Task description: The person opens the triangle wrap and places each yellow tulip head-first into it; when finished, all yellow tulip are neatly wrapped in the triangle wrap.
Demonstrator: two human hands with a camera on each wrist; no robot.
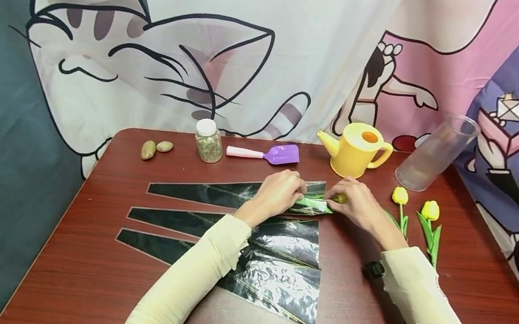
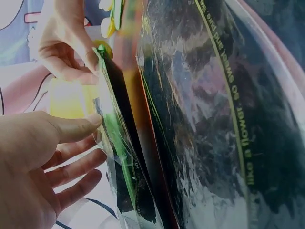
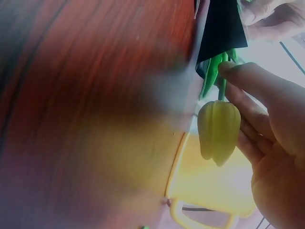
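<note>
A yellow tulip (image 3: 219, 131) with green leaves lies partly inside a dark clear-fronted flower sleeve (image 1: 218, 194), its bloom beyond the sleeve's wide end. My right hand (image 1: 355, 202) pinches its stem just below the bloom, as the right wrist view shows. At the sleeve's wide end, my left hand (image 1: 280, 189) pinches the plastic edge, thumb on the near side and fingers behind. Through the film in the left wrist view, the green leaf (image 2: 116, 138) shows. Two more flat sleeves, a middle one (image 1: 169, 219) and a front one (image 1: 281, 284), lie under and beside my left forearm.
Two loose yellow tulips, one (image 1: 400, 195) beside another (image 1: 430, 210), lie to the right. Along the back stand a yellow watering can (image 1: 355, 151), a clear vase (image 1: 434, 155) and a white-lidded jar (image 1: 209, 142). A purple scoop (image 1: 283, 154) and two stones (image 1: 148, 150) lie there too.
</note>
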